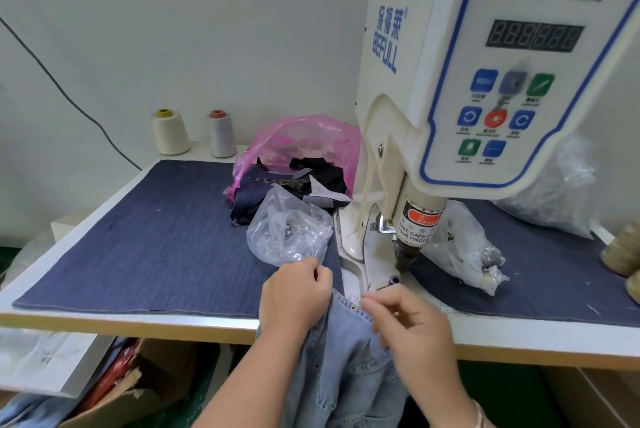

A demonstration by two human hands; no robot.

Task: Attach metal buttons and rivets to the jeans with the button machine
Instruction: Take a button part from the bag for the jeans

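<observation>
step: feeding jeans (346,351) at worktop (194,322) front edge | left hand (294,292) fingers curled gripping denim, right hand (408,320) pinching it | advice: flatten it, keep fingertips off the lower die (394,279) under the button machine (485,81)

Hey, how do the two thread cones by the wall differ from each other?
The left thread cone is wound with cream thread and has a yellow-green top; the right thread cone is wound with pale grey thread and has a reddish-orange top. The left one looks slightly wider at its base. Both stand upright, side by side, at the back edge of the table.
</observation>
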